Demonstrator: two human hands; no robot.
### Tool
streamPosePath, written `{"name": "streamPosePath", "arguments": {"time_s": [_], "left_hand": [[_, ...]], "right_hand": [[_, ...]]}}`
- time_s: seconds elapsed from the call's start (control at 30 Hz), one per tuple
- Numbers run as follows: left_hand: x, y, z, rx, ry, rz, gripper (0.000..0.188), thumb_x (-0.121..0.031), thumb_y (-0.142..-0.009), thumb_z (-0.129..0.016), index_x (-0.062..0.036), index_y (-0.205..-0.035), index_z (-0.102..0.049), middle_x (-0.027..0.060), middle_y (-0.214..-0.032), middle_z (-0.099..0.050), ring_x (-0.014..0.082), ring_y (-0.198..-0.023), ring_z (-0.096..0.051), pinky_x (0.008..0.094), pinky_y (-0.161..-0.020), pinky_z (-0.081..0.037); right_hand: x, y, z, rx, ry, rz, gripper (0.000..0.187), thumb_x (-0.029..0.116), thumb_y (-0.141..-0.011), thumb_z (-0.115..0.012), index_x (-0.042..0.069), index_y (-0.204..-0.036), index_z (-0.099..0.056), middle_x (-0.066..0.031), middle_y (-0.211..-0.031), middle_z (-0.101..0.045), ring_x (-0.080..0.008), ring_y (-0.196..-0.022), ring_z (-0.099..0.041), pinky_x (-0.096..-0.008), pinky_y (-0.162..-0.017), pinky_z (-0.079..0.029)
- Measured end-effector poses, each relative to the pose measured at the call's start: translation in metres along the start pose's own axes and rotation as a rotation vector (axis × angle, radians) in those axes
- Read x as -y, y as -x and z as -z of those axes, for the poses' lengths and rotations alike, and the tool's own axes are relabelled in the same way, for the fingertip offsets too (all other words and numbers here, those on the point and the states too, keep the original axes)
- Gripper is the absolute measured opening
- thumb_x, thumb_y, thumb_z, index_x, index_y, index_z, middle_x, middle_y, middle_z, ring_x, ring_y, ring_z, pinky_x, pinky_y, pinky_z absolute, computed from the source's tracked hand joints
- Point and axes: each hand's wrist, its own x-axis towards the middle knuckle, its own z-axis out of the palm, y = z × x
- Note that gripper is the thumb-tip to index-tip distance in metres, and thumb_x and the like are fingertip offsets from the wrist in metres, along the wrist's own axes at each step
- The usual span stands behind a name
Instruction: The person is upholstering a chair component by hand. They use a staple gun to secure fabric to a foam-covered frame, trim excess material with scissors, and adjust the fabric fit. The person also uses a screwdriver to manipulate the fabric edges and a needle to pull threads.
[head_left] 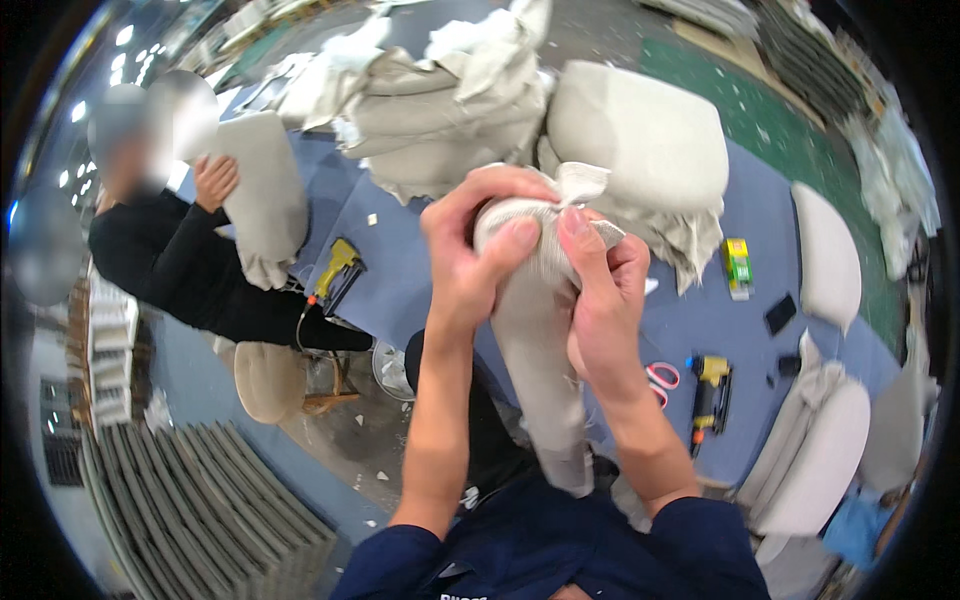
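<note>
Far left, lower: stack of grey-green panels [200,500], thin, curved, edges ranked closely together. Above it, co-worker [180,260] in black, a hand flat against an upright beige panel [265,190], rounded at the top, loose cloth at its lower end. Below: beige padded seat [268,383], smooth, beside pieces of wood.

On the blue tabletop [395,265]: nail gun, yellow and black [342,265], hose attached. Further back, fabric heap [430,115], matt beige folds with white fluffy material on top.

Centre, raised in front of the wearer's chest: padded piece [540,340], long, grey-beige, woven cover, rounded upper end, narrower below. Left hand [462,250]: curled round the rounded end, thumb pressing the cloth. Right hand [607,285]: gripping the gathered cover, thumb at the fold; a loose pale flap stands up between the hands.

Behind, right: plump beige cushion [640,125], square with soft corners, ragged cloth hanging beneath. Then scissors [662,378], pink-looped; second nail gun [710,395], yellow and black; small yellow-green box [738,268]; flat black rectangle [780,314]. Far right: smooth oblong panel [828,255], off-white, round-cornered; below it, partly covered panel [815,450], cloth bunched along one side.
</note>
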Motion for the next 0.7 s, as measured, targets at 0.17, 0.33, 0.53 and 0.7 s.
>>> {"name": "streamPosePath", "arguments": {"time_s": [0.17,0.33,0.53,0.7], "left_hand": [[0.014,-0.03,0.025,0.313,0.281,0.079,0.039,-0.033,-0.075,-0.072,0.0018,-0.092,-0.071,0.015,-0.095,-0.07,0.0271,-0.104,-0.062,0.0434,-0.105,-0.041],[-0.007,-0.01,0.052,0.401,0.234,0.068,0.041,-0.036,-0.076,-0.073,0.0011,-0.095,-0.071,0.0173,-0.102,-0.071,0.0309,-0.115,-0.059,0.0457,-0.111,-0.038],[-0.063,0.028,0.05,-0.009,-0.021,0.204,0.031,-0.014,-0.08,-0.073,0.0013,-0.108,-0.068,0.0196,-0.118,-0.07,0.0295,-0.128,-0.057,0.0433,-0.112,-0.039],[-0.059,0.021,0.047,0.068,-0.04,0.169,0.029,0.001,-0.075,-0.069,0.0024,-0.104,-0.068,0.0166,-0.113,-0.072,0.024,-0.116,-0.064,0.0433,-0.116,-0.038]], "right_hand": [[-0.039,0.011,-0.012,-0.104,0.075,0.171,0.03,0.019,-0.102,-0.062,0.003,-0.076,-0.059,0.009,-0.071,-0.048,-0.0011,-0.068,-0.039,-0.0228,-0.059,-0.03],[-0.037,0.045,-0.022,0.033,0.196,0.182,0.032,0.017,-0.101,-0.061,0.001,-0.074,-0.056,0.0064,-0.065,-0.046,-0.0038,-0.061,-0.033,-0.0256,-0.053,-0.025],[-0.056,0.053,-0.018,0.213,0.314,0.19,0.028,0.018,-0.102,-0.06,-0.001,-0.081,-0.06,0.0041,-0.069,-0.048,-0.0059,-0.065,-0.038,-0.0275,-0.055,-0.03],[-0.031,0.052,-0.009,0.18,0.179,0.022,0.026,0.018,-0.101,-0.06,-0.001,-0.084,-0.063,0.0054,-0.073,-0.049,-0.004,-0.065,-0.038,-0.0251,-0.055,-0.03]]}}
